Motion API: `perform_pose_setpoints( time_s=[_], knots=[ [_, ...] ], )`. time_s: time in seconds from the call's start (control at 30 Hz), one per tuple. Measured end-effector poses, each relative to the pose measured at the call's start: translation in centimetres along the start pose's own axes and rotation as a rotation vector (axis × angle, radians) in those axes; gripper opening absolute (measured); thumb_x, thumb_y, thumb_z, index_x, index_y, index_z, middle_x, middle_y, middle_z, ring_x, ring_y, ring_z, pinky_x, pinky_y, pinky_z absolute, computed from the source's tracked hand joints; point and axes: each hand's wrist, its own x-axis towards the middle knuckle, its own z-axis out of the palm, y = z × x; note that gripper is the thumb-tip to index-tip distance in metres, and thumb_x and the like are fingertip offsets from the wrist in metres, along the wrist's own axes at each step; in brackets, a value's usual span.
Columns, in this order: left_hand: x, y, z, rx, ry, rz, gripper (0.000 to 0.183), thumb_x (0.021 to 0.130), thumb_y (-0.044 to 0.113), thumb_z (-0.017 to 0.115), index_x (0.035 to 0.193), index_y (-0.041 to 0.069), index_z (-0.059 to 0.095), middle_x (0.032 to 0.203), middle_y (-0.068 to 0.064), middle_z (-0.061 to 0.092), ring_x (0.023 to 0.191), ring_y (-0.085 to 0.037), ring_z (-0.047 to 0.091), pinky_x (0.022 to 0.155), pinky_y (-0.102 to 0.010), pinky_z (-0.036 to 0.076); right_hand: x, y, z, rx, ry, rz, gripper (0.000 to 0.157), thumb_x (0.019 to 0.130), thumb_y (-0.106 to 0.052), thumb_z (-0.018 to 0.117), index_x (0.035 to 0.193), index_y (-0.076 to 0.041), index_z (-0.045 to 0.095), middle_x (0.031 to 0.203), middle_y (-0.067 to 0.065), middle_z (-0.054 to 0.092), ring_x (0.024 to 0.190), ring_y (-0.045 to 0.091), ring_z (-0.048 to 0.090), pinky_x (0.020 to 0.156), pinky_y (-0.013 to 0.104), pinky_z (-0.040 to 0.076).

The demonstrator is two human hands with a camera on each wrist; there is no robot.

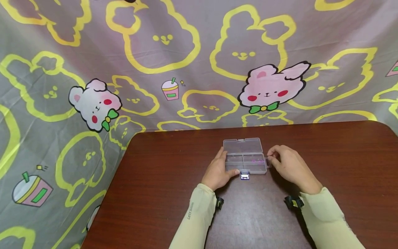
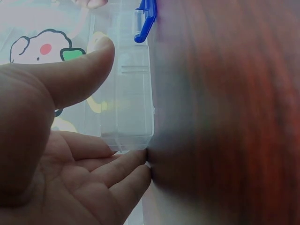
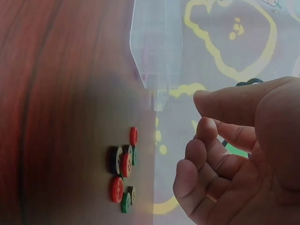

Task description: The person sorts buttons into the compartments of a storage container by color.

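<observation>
A clear plastic compartment box (image 1: 245,167) lies on the table with its lid (image 1: 242,146) raised toward the back. My left hand (image 1: 216,170) holds its left end, fingers along the side and thumb over the front edge. A blue-edged latch (image 1: 245,176) hangs at the front. Small pink-purple pieces (image 1: 257,160) show in a right-hand compartment. Beside the box's right end is my right hand (image 1: 287,164), fingers loosely bent, thumb close to the index finger, with nothing visible between them. Red, green and black buttons (image 3: 126,165) sit in a loose cluster near that hand in the right wrist view.
The brown wooden table (image 1: 164,193) has rounded back corners. A grey cloth (image 1: 199,79) with yellow outlines and cartoon bears hangs behind it and along the left side. Both wrists carry small dark devices (image 1: 293,202) over pale yellow sleeves (image 1: 323,211).
</observation>
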Motion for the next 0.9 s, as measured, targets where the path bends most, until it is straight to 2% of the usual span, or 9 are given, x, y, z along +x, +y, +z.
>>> perform_pose_setpoints(
  time_s=[0.57,0.9],
  knots=[
    [0.0,0.1,0.0,-0.008,-0.001,-0.009,0.085,0.089,0.035,0.079,0.155,0.002,0.036,0.166,-0.008,0.021,0.147,-0.026,0.033,0.115,-0.042,0.035,0.0,1.4,-1.2,0.013,0.001,0.037,0.005,0.093,-0.005,0.069,0.097,-0.004,0.067,0.083,0.007,0.057,0.070,0.021,0.050,0.059,0.034,0.041],
    [0.0,0.1,-0.1,-0.013,0.002,-0.005,0.085,0.089,0.035,0.079,0.154,0.001,0.037,0.166,-0.008,0.022,0.147,-0.027,0.033,0.115,-0.041,0.035,-0.1,1.9,-1.5,0.026,-0.032,0.062,0.006,0.094,-0.008,0.068,0.098,-0.004,0.066,0.082,0.007,0.058,0.069,0.020,0.051,0.057,0.032,0.041]
  ],
)
